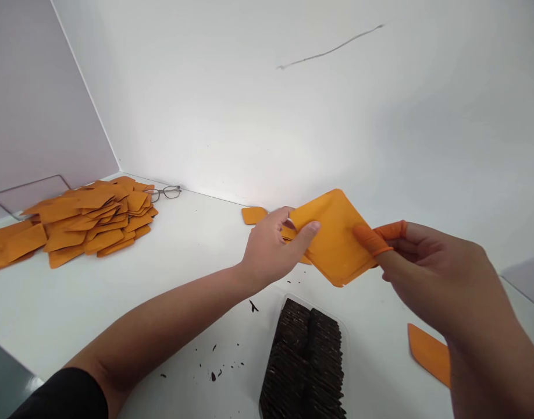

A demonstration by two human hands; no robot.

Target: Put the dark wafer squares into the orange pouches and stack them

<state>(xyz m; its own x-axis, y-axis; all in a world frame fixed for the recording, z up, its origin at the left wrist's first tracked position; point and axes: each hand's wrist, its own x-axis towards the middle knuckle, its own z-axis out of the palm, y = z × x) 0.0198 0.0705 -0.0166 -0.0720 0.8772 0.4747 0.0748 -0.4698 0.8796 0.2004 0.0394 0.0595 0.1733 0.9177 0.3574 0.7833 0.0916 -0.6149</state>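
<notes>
Between both hands, above the table, is an orange envelope (334, 238), a flat packet with rounded corners, tilted like a diamond. My left hand (278, 241) pinches its left corner, thumb on the near face. My right hand (424, 262), with orange finger cots on the thumb and a finger, grips its right edge. Below the envelope stands a clear plastic tub (346, 343) filled with rows of thin dark brown pieces (304, 361). Behind my left hand lie more orange envelopes (253, 215), partly hidden. Another orange envelope (429, 354) lies under my right wrist.
A large heap of orange envelopes (96, 215) covers the table's far left. Eyeglasses (164, 192) lie against it, and a thin metal frame (29, 185) stands behind. Dark crumbs (213, 376) are scattered left of the tub. A white wall (249, 105) rises behind the table.
</notes>
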